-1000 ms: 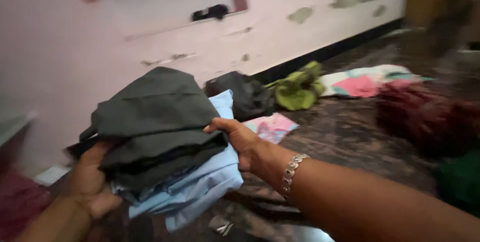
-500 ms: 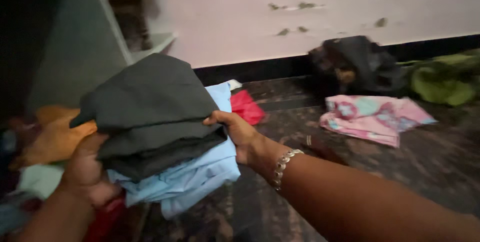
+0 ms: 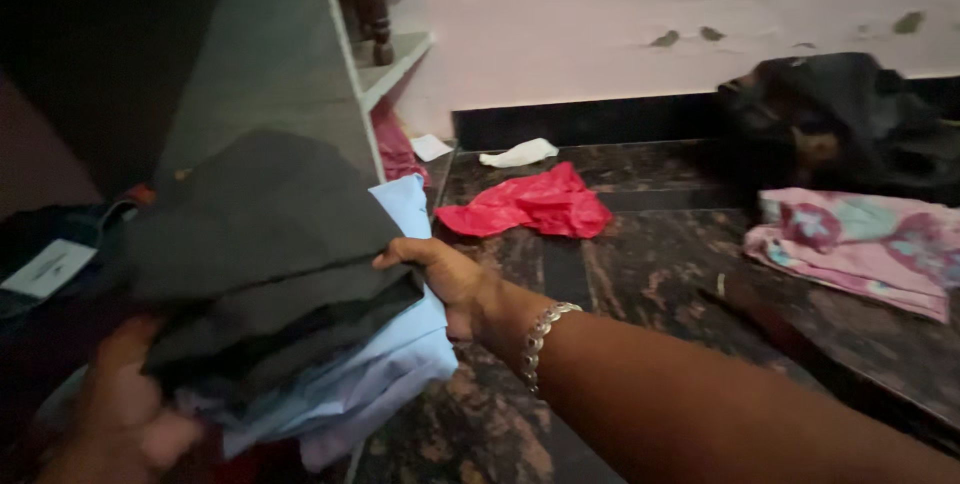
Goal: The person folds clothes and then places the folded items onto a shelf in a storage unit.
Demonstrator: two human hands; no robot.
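I hold a stack of folded clothes in front of me: dark grey garments (image 3: 260, 244) on top and light blue ones (image 3: 385, 369) beneath. My right hand (image 3: 445, 279) grips the stack's right side, thumb on the dark fabric, a silver bracelet (image 3: 538, 339) on its wrist. My left hand (image 3: 125, 414) supports the stack from below at the lower left, blurred and partly hidden under the cloth. The stack is next to a dark cupboard opening (image 3: 90, 94) on the left.
A red cloth (image 3: 530, 206) and a white scrap (image 3: 518, 154) lie on the dark marble floor (image 3: 640, 274) ahead. A pink patterned garment (image 3: 860, 244) and a black heap (image 3: 830, 114) sit at the right by the pink wall (image 3: 600, 24). A grey cupboard panel (image 3: 270, 64) stands at the left.
The view has swung left along the wall; the green cloth left the picture and the cupboard came in. The stack stays gripped in both hands and has moved toward the cupboard.
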